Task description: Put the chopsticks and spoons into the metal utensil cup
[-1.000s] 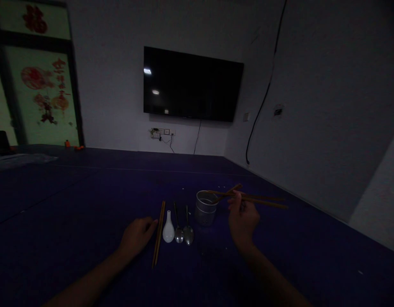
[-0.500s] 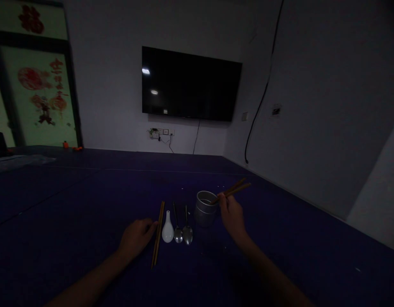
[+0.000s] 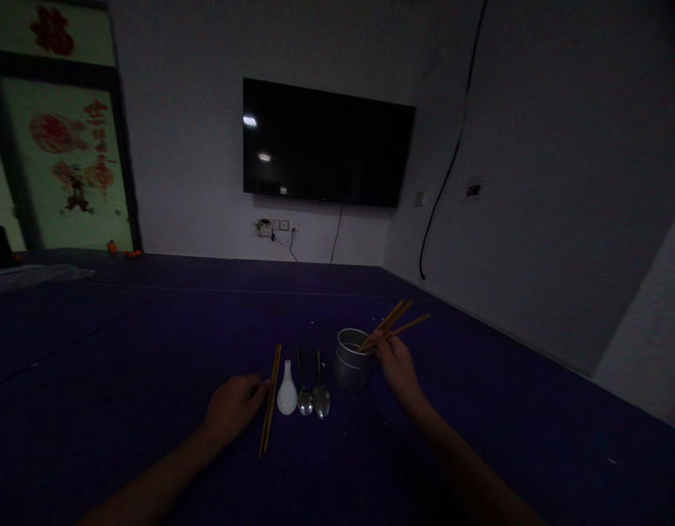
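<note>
On the right, my right hand [image 3: 397, 365] is closed in a pinch on a chopstick [image 3: 414, 322] at the rim of a grey metal cup [image 3: 351, 369]. More chopsticks [image 3: 393, 317] lean out of the cup beside it, tilted to the right. My left hand [image 3: 236, 404] rests on the purple surface with its fingers loosely bent, their tips touching a pair of wooden chopsticks [image 3: 271, 409] lying there. Right of that pair lie a white soup spoon [image 3: 287, 398], a metal spoon [image 3: 305, 400] and a second metal spoon [image 3: 321, 402], side by side with handles pointing away.
The purple surface [image 3: 151, 351] reaches to the walls. A dark television [image 3: 326, 146] hangs on the back wall above sockets [image 3: 283, 226]. A black cable [image 3: 444, 183] runs down the right wall. At far left are clear plastic [image 3: 36, 276] and small orange items [image 3: 112, 247].
The chopsticks in the cup have fanned apart; some now stand steeper, separated from the one in my right hand. My left hand and the laid-out spoons are unmoved.
</note>
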Available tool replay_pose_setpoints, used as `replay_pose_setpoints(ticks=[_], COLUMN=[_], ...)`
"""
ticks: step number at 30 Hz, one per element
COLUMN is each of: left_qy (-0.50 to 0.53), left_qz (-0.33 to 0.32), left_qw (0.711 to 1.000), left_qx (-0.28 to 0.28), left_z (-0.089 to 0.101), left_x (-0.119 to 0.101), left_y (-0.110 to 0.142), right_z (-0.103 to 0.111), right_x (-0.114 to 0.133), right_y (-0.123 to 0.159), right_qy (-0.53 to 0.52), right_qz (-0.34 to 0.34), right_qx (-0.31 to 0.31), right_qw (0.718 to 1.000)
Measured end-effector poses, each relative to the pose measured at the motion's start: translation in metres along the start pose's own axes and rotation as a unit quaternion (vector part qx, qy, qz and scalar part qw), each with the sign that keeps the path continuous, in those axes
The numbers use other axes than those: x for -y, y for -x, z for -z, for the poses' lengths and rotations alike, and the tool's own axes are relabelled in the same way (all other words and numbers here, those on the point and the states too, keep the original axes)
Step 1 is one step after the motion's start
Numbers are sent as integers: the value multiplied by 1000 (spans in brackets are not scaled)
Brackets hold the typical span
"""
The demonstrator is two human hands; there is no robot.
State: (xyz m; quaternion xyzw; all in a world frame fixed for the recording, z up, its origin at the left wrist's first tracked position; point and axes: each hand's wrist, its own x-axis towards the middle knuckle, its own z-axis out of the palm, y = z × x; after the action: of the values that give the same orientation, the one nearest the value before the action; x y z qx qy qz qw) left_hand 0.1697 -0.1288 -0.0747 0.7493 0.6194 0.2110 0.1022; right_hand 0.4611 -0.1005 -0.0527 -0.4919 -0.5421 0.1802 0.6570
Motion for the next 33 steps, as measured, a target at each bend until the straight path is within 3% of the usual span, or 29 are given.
replay_pose_setpoints(ticks=[9,17,33], left_qy=[10,-2,-4], left_qz=[-4,-6,-11], left_qw=[1000,1000,1000], left_qx=[-3,-2,-2], left_z=[-1,-2,0], left_x=[1,3,0], left_y=[0,-2,1], right_z=[-1,0,0], right_x=[14,6,10], right_y=[9,7,11], right_qy=[36,23,163], right_qz=[-14,37,94], right_qx=[-52,-48,-20], right_qw=[998,998,982])
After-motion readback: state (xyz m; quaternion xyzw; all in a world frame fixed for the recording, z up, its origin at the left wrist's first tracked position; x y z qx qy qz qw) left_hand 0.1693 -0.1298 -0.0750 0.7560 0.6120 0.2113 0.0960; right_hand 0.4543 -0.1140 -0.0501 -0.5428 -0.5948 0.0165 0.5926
